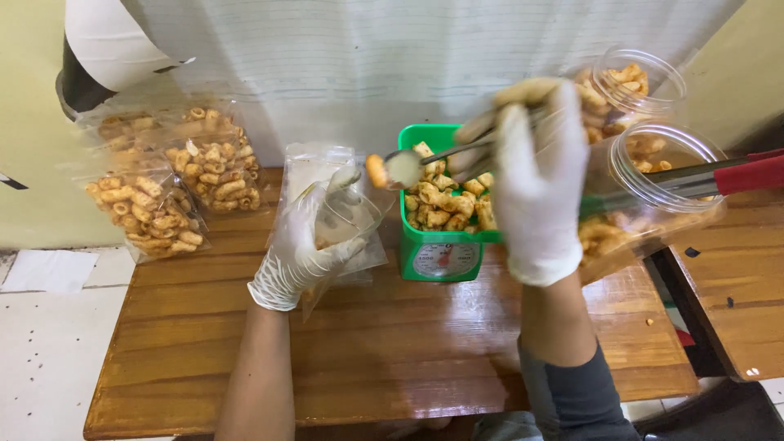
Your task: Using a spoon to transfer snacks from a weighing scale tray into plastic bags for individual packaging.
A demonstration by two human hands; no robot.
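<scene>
You had bright, even light; glare shone on the bench (392, 343), your right hand (535, 184) blurred, edges bowed slightly.

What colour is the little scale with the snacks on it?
Green. The scale shows best in the head view, between the two gloved hands.

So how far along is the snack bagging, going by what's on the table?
Done: two filled bags lie at the table's far left. In hand: the left hand holds a clear bag open while the right hand carries a snack on a spoon toward it. Left: the green scale's tray and two jars hold more snacks.
</scene>
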